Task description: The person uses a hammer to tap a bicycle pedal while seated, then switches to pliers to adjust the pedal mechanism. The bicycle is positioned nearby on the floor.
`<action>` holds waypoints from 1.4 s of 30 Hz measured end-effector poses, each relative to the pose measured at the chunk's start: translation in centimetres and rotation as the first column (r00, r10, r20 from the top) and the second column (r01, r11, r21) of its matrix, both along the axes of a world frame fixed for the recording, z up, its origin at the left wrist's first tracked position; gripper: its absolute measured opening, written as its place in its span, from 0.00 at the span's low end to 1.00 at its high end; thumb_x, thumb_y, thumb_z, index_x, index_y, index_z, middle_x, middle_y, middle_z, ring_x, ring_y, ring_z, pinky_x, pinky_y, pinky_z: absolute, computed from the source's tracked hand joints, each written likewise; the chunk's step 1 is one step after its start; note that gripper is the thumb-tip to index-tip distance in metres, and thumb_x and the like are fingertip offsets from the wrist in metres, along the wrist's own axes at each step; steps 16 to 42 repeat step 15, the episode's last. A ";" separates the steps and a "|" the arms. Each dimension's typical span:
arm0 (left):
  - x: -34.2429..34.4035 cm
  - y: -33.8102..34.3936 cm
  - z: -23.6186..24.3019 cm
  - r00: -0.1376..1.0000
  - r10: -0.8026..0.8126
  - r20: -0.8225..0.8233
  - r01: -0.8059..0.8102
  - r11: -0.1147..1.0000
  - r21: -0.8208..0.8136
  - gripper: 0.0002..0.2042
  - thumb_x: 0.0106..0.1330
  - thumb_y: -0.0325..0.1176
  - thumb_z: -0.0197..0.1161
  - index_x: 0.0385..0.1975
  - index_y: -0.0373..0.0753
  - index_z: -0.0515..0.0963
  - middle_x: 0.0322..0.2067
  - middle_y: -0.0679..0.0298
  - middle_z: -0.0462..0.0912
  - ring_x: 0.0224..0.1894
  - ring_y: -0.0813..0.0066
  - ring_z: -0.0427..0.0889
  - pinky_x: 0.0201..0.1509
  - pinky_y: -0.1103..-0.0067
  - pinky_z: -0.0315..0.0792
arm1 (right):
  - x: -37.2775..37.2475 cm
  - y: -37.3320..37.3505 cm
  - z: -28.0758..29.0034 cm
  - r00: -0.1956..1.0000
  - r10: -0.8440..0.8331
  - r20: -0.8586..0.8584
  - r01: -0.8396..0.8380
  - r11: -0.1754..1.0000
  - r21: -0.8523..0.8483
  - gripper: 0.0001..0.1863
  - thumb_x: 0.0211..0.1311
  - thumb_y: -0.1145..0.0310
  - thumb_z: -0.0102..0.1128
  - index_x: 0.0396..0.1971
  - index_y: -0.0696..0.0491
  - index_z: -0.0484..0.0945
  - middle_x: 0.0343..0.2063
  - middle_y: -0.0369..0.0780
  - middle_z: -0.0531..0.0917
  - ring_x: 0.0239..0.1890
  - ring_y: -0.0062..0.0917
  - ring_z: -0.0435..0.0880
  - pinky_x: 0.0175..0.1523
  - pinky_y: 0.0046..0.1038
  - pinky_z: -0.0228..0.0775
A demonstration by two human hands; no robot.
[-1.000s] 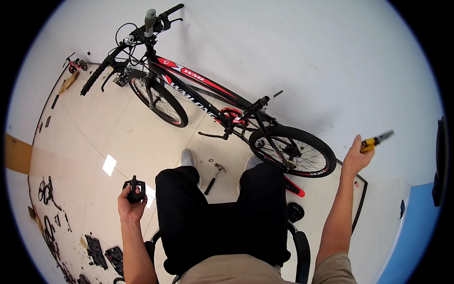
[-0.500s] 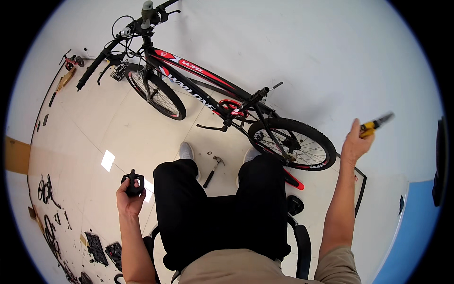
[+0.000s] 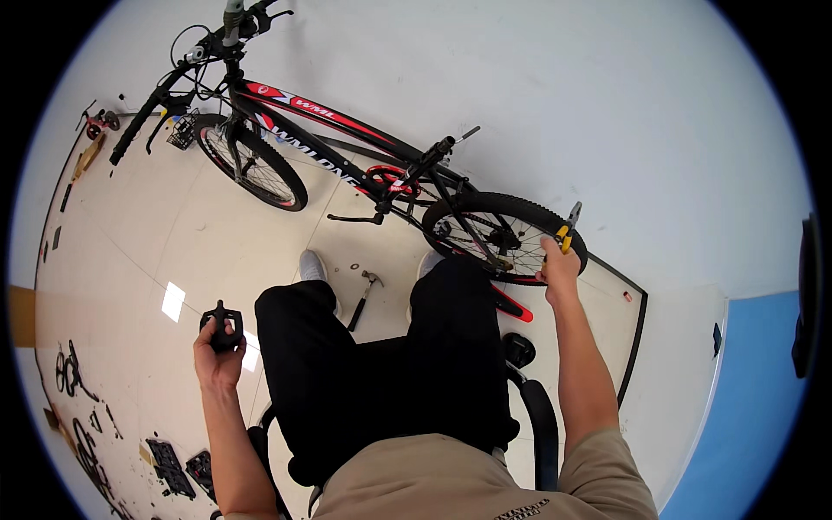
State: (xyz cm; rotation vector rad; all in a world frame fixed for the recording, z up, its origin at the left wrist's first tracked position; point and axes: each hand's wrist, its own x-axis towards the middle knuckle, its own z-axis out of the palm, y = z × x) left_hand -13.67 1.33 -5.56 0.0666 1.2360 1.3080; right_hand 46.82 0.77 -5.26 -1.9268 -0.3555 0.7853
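Observation:
My left hand (image 3: 217, 360) is closed around a black bicycle pedal (image 3: 223, 328), held up to the left of my knees. Its short axle end points away from me. In my right hand (image 3: 561, 270) is a pair of pliers (image 3: 568, 227) with yellow-and-black handles, jaws pointing up and away. That hand appears in front of the rear wheel (image 3: 520, 227) of a black, red and white bicycle (image 3: 329, 143); whether it touches the tyre I cannot tell. The bicycle leans along the white wall. One black crank arm (image 3: 355, 218) sticks out toward me, with no pedal on its end.
A claw hammer (image 3: 365, 300) and a small ring (image 3: 354, 266) lie on the tiled floor between my feet. A red mudguard (image 3: 513, 305) lies by my right leg. Tool cases (image 3: 170, 468) and loose bicycle parts are strewn at the left. I sit in a chair with black armrests (image 3: 542, 433).
My right hand has swung inward and left with the pliers, from beside the wall to the rear wheel. The view has shifted slightly right. My left hand still holds the pedal.

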 end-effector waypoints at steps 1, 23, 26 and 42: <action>0.5 0.1 0.1 1.000 -0.014 0.001 0.014 1.000 0.007 0.08 0.68 0.34 0.60 0.44 0.42 0.75 0.32 0.67 0.82 0.33 0.79 0.79 0.55 0.66 0.63 | -0.7 -0.3 1.5 0.995 -0.029 -0.096 0.036 0.996 0.078 0.15 0.57 0.60 0.69 0.28 0.51 0.70 0.19 0.31 0.68 0.15 0.15 0.64 0.28 0.29 0.68; -0.9 -0.2 -1.9 0.988 0.139 0.063 -0.142 0.989 0.041 0.07 0.72 0.31 0.58 0.46 0.42 0.73 0.31 0.64 0.82 0.24 0.77 0.78 0.49 0.61 0.70 | -11.5 -3.9 4.4 0.553 0.201 -0.808 0.009 0.969 0.247 0.14 0.62 0.56 0.65 0.33 0.50 0.74 0.17 0.27 0.67 0.15 0.14 0.62 0.33 0.26 0.64; -0.9 -0.2 -1.9 0.988 0.139 0.063 -0.142 0.989 0.041 0.07 0.72 0.31 0.58 0.46 0.42 0.73 0.31 0.64 0.82 0.24 0.77 0.78 0.49 0.61 0.70 | -11.5 -3.9 4.4 0.553 0.201 -0.808 0.009 0.969 0.247 0.14 0.62 0.56 0.65 0.33 0.50 0.74 0.17 0.27 0.67 0.15 0.14 0.62 0.33 0.26 0.64; -0.9 -0.2 -1.9 0.988 0.139 0.063 -0.142 0.989 0.041 0.07 0.72 0.31 0.58 0.46 0.42 0.73 0.31 0.64 0.82 0.24 0.77 0.78 0.49 0.61 0.70 | -11.5 -3.9 4.4 0.553 0.201 -0.808 0.009 0.969 0.247 0.14 0.62 0.56 0.65 0.33 0.50 0.74 0.17 0.27 0.67 0.15 0.14 0.62 0.33 0.26 0.64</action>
